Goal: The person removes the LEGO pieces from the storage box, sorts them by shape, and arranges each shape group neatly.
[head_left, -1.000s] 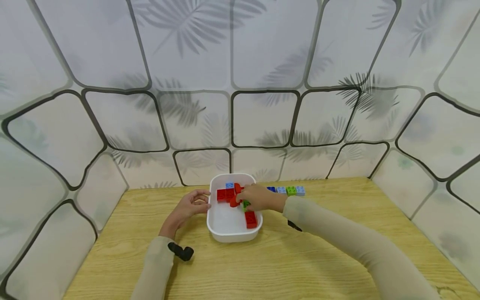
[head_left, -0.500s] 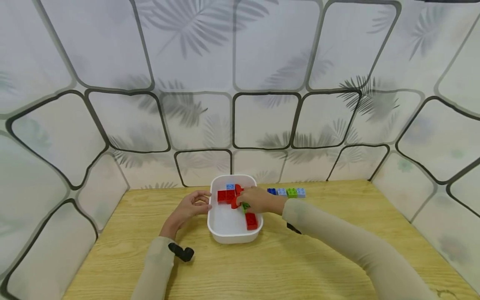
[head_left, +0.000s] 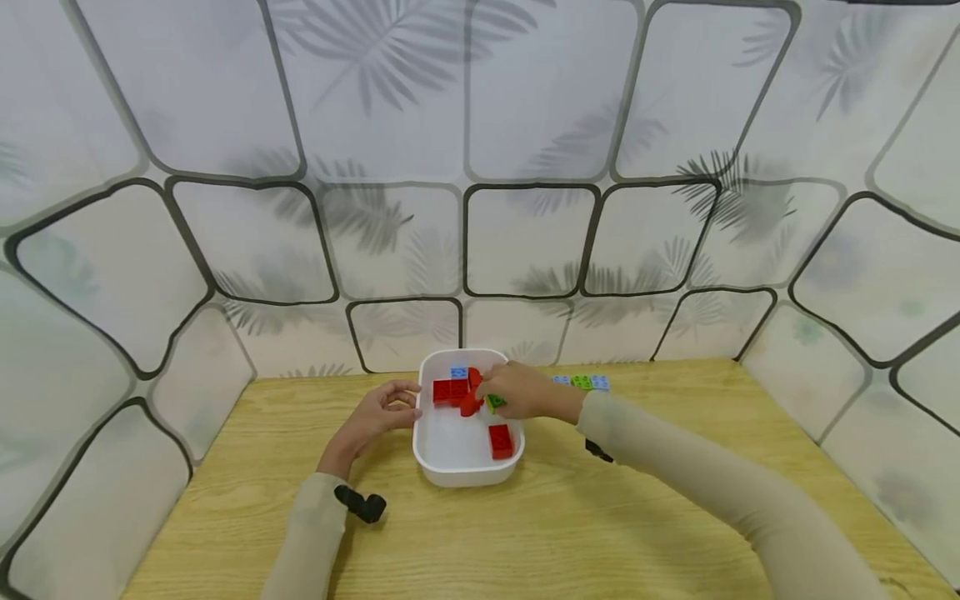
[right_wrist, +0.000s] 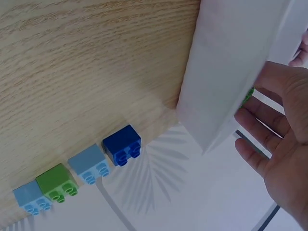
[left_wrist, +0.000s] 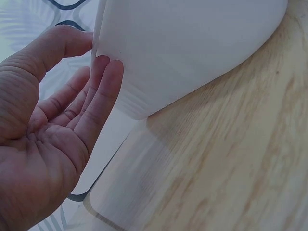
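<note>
A white plastic bin (head_left: 450,446) stands on the table against the back wall. My left hand (head_left: 382,412) touches its left side; in the left wrist view the thumb (left_wrist: 72,41) meets the rim and two fingertips rest on the outer wall. Over the bin's right rim, my right hand (head_left: 521,390) pinches a green toy brick (head_left: 496,403), mostly hidden behind the fingers. Inside the bin are red bricks (head_left: 450,392), a light blue brick (head_left: 459,372), a curved red piece (head_left: 471,405) partly under the right hand, and another red brick (head_left: 501,442) near the front right.
Along the table's back edge, right of the bin, runs a row of bricks: dark blue (right_wrist: 122,144), light blue (right_wrist: 90,163), green (right_wrist: 57,183) and another light blue brick (right_wrist: 31,197). A patterned fabric wall (head_left: 525,242) closes off the back and sides.
My right hand has shifted slightly right and up toward the bin's right rim, the green brick moving with it. It now covers the dark blue brick in the head view. My left hand stays put.
</note>
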The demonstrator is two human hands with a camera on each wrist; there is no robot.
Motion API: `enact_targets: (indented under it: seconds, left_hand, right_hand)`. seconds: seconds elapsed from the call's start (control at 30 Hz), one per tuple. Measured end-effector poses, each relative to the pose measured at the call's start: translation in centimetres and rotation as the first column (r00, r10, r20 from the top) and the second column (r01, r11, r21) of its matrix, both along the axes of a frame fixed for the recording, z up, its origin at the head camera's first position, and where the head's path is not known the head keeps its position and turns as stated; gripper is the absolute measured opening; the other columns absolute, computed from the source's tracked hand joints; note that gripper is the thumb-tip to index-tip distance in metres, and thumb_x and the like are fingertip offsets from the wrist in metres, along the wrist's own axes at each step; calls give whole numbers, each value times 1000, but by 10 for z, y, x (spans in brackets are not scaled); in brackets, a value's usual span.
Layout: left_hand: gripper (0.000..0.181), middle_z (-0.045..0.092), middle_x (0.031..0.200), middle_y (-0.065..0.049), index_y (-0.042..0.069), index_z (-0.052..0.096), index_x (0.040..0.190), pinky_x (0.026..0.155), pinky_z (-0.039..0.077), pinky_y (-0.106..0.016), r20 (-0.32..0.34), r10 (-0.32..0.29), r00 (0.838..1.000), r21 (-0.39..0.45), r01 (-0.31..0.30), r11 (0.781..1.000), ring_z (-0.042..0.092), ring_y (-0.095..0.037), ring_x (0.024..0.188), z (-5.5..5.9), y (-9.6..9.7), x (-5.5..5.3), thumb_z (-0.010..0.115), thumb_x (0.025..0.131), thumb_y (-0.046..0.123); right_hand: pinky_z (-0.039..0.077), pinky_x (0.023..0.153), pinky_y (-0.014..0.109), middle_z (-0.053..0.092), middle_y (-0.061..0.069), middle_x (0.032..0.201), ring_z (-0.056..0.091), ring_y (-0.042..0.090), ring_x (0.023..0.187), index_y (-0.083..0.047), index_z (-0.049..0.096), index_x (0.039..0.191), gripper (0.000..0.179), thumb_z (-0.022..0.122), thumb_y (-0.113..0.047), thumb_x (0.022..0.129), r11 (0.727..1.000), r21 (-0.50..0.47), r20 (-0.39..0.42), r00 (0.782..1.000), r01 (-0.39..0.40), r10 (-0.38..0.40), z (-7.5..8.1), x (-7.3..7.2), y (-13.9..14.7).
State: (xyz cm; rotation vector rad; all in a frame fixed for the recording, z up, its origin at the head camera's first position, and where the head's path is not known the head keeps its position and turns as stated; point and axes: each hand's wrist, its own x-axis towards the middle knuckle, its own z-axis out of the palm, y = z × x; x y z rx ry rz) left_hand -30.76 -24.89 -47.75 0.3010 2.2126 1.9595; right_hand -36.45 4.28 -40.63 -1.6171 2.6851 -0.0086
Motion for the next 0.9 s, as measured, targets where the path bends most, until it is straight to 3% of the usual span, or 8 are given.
enact_targets:
  seconds: [0.23,0.47,0.67,0.9]
  left_hand:
    - [52,59,110,-7,-5,47,140,85,60,-27,5,7,1000,-5,-7,1000,63,-14,97,0,1,1,71,95,7]
    - [53,58,111,-8,-4,48,140,86,60,-28,13,9,1000,-15,-9,1000,62,-14,99,-2,1,1,72,95,9]
    - [53,57,112,-8,-5,47,141,85,60,-27,9,4,1000,-8,-4,1000,62,-14,99,-2,1,0,71,95,7]
    - [54,57,114,-11,-5,45,142,86,60,-27,1,1,1000,-18,-1,1000,62,-14,100,-1,0,0,70,95,7]
  right_hand:
    - [57,87,39,71,8,108,66,23,95,-7,73,115,31,76,-6,84,993,-110,-56,998,-35,29,8,1,18]
    - [58,79,33,69,8,109,64,20,91,-7,72,116,32,76,-5,84,974,-217,-132,990,-71,43,13,5,39]
    - [57,71,32,67,8,106,63,19,87,-7,71,116,34,79,-6,83,955,-290,-196,981,-57,-2,14,3,66]
    - [56,71,38,68,8,105,65,22,88,-6,71,115,34,81,-3,84,924,-379,-162,980,47,-116,8,-11,117]
